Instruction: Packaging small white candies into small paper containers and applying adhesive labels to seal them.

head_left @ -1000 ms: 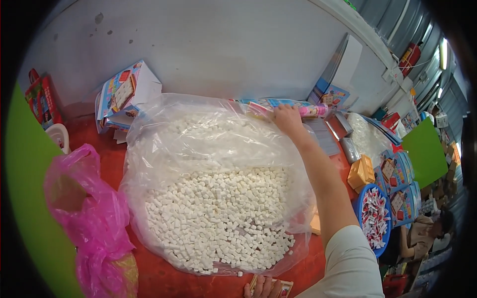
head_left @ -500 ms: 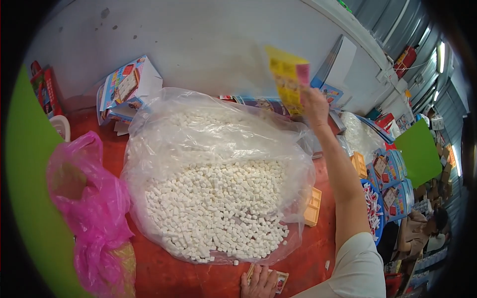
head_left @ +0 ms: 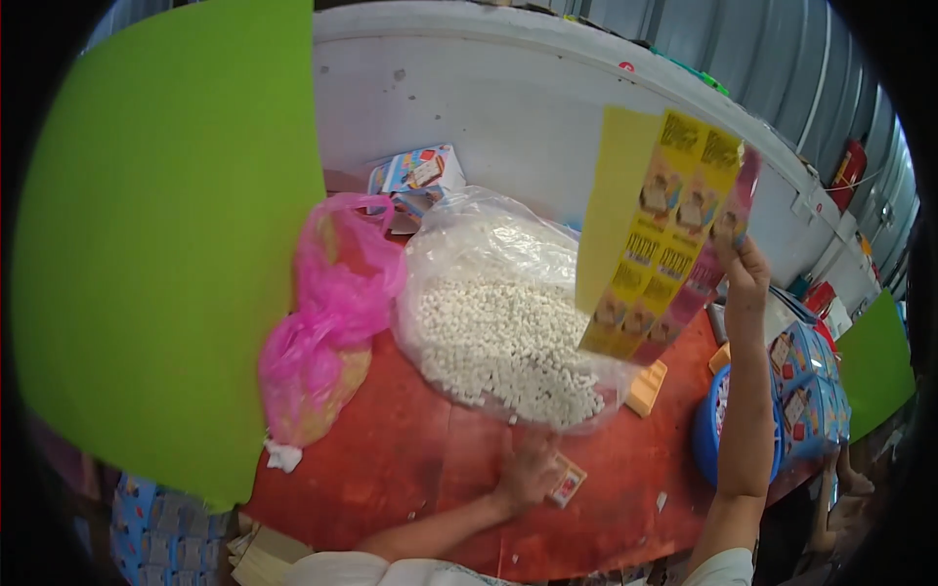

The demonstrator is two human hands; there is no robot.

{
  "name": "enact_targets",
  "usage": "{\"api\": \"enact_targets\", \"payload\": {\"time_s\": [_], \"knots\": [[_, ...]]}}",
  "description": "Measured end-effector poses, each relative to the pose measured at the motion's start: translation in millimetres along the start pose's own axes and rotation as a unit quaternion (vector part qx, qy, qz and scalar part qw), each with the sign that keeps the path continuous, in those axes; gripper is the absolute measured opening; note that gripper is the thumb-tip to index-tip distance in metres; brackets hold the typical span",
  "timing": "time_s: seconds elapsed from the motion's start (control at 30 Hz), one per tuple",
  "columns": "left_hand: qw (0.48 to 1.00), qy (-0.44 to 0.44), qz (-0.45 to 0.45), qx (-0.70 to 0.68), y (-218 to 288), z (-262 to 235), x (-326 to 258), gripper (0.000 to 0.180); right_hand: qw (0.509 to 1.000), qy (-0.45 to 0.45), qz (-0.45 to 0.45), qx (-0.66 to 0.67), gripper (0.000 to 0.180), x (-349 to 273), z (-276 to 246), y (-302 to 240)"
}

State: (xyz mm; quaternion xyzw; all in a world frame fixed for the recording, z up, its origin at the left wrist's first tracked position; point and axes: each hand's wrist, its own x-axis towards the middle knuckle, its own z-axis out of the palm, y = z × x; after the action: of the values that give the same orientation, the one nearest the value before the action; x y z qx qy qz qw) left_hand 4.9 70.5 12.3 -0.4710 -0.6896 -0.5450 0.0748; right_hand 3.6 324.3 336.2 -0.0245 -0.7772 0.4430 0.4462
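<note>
My right hand (head_left: 745,262), raised at the right, grips printed sheets (head_left: 674,210) by their right edge. They are yellow with a pink strip and rows of small pictures, like label sheets, and a plain yellow part shows at the left. My left hand (head_left: 528,474) is low over the red table, its fingers blurred but apart. Right beside it lies a small wooden tray (head_left: 567,481) with a reddish picture; whether the hand touches it is unclear. Beyond is a large clear plastic bag (head_left: 508,220) of small white cubes (head_left: 498,332), partly hidden by the sheets.
A pink plastic bag (head_left: 342,283) lies left of the cubes, near a tall green panel (head_left: 176,244). An orange divided tray (head_left: 646,389) and a blue basket (head_left: 705,430) are at right, by stacked printed boxes (head_left: 806,381). An opened box (head_left: 420,176) leans at the wall.
The view has shifted, with more of the green panel showing. My right hand now holds the sheets nearer and spread wider. My left hand has moved off the top of the small tray, to its side.
</note>
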Motion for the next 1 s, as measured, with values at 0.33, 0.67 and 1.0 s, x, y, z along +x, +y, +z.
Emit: {"api": "enact_targets", "payload": {"time_s": [0.33, 0.67, 1.0], "knots": [[0.83, -0.011, -0.195, -0.522, 90, -122, 1, 0.034, 0.942, -0.267, 0.177, -0.1, 0.017, -140, 40, -91], [0.771, 0.091, -0.238, -0.584, 78, -220, -43, 0.025, 0.883, -0.399, 0.247, -0.007, 0.026, -188, 169, -108], [0.703, 0.195, -0.219, -0.648, 47, -280, -112, 0.039, 0.851, -0.361, 0.348, 0.155, 0.046, -265, 201, -65]]}}
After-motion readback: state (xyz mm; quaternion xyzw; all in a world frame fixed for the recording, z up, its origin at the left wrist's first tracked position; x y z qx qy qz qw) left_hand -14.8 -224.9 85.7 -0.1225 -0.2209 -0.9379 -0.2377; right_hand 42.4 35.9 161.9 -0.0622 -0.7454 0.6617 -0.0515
